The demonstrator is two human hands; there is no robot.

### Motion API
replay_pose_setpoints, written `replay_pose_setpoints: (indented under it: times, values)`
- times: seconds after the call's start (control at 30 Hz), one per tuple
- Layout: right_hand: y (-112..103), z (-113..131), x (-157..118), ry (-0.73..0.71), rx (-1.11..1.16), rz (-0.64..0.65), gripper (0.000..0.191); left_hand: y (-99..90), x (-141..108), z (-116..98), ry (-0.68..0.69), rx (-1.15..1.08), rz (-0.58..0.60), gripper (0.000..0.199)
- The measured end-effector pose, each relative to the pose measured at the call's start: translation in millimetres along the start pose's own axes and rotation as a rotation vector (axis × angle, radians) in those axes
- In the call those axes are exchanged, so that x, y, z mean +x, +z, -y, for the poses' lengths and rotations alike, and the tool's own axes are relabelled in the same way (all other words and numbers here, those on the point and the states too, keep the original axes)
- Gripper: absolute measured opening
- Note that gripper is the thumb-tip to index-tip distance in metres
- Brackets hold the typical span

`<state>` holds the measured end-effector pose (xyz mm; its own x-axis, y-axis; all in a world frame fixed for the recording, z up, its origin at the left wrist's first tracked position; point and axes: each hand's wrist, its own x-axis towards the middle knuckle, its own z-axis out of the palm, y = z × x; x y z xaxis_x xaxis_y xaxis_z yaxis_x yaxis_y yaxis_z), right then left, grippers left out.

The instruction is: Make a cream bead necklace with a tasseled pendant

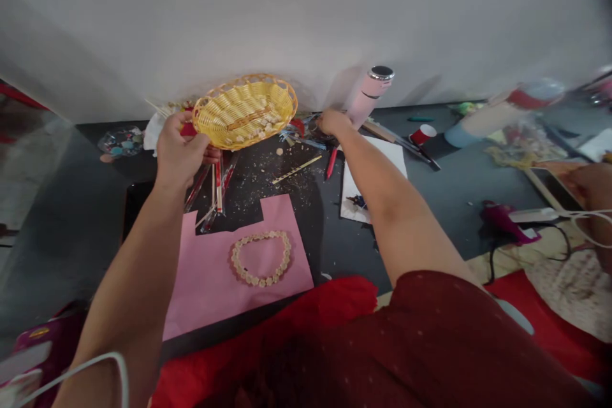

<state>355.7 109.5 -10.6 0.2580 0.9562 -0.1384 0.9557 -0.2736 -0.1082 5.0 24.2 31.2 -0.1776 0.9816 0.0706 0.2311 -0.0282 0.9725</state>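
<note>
My left hand (184,146) grips the rim of a yellow wicker basket (229,131), raised and tilted towards me. Small pale pieces lie inside the basket. By the wall, left of a pink flask (368,99), my right hand (333,122) reaches into a clutter of small items. Its fingers look closed, but what they hold, if anything, is hidden. A ring of small pale flower-shaped pieces (261,280) lies on a pink paper sheet (205,293) in front of me. Thin wrapped sticks (218,188) are below my left hand.
A notched strip (296,170) and scattered crumbs lie mid-table. A red pen (331,163) is beside a white sheet (396,156). Right of these are a red cup (423,134) and a blurred bottle (497,111). Another person's hand (590,188) shows at the right edge.
</note>
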Motion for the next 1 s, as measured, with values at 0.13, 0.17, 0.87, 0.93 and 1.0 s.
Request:
replay_pose_setpoints:
  times: [0.13, 0.17, 0.87, 0.93, 1.0]
  values:
    - [7.1, 5.5, 8.8, 0.091, 0.016, -0.007, 0.05, -5.3, 4.6, -3.3, 0.012, -0.008, -0.035, 0.061]
    - [7.7, 6.3, 10.7, 0.101, 0.026, -0.003, 0.049, -6.8, 5.9, -3.5, 0.015, -0.009, -0.047, 0.061]
    - [-74.7, 6.5, -74.7, -0.124, 0.957, -0.099, 0.012, 14.3, -12.0, 22.2, -0.043, 0.071, 0.189, 0.065]
    - [-74.4, 11.8, -111.0, -0.172, 0.99, -0.093, 0.012, 20.2, -16.6, 30.9, -0.034, 0.083, 0.206, 0.066]
    - [-66.9, 18.0, -154.4, -0.233, 1.021, 0.013, 0.014, 23.8, -18.9, 36.4, -0.006, 0.134, 0.22, 0.065]
